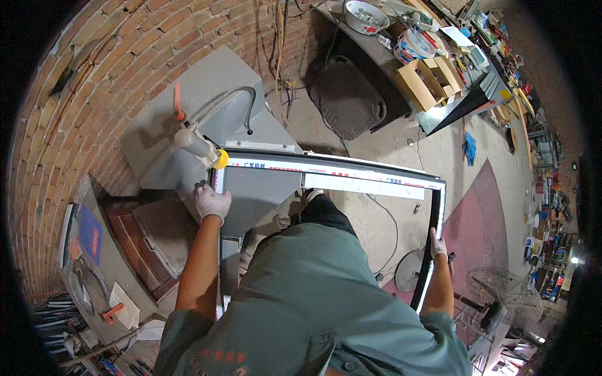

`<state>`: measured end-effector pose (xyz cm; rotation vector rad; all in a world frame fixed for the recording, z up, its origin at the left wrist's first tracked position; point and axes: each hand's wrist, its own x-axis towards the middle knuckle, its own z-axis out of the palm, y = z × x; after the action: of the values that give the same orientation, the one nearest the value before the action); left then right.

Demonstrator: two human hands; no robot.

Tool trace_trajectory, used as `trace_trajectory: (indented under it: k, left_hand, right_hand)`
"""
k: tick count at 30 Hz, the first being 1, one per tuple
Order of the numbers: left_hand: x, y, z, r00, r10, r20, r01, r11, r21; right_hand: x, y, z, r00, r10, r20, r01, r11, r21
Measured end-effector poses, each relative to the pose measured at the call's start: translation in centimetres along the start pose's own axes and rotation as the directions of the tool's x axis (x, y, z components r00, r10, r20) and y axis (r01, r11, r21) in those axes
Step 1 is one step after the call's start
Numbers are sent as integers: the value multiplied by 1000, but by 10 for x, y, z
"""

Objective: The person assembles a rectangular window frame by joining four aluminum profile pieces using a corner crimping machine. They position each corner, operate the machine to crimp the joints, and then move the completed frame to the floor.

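Observation:
A large rectangular frame of dark metal profile (371, 169) lies in front of my body, with printed protective film along its faces. My left hand (213, 205), in a pale glove, grips its left side just below the corner. Partway down the opposite side, my gloved right hand (438, 244) holds the frame. The upper left corner sits at a grey machine (221, 70), under a slanted cylinder (194, 142) with a yellow round pad (220, 159). Whether the pad presses on the corner cannot be told. My torso hides the frame's near part.
A workbench (364, 54) at the back holds an enamel bowl (367, 18), a cardboard box (425, 84) and tools. A brick wall (113, 61) stands left. At right are a pedestal fan (494, 315), its round base (409, 271) and a reddish mat (479, 225). A cable (396, 235) crosses the floor.

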<state>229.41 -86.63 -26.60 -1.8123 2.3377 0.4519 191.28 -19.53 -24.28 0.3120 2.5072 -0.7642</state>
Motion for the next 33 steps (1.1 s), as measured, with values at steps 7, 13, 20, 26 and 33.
trace_trajectory:
  k: [7,13,20,26,33]
  left_hand:
    - [5,6,-8,996,4,85,-9,999,49]
    - [9,2,2,999,47,9,-48,992,118]
    - [8,0,5,999,49,-9,-47,993,107]
    - [6,4,0,992,92,-86,-85,992,91]
    - [6,4,2,994,89,-64,-77,983,167]
  right_hand:
    - [32,40,11,959,148,-242,-185,973,-136]
    - [24,5,29,900,56,-433,-163,963,-214]
    - [-28,-231,160,425,-895,137,832,327,-448]
    - [-56,-357,253,353,-617,704,908,44,-416]
    - [-53,-359,263,383,-600,703,900,70,-430]
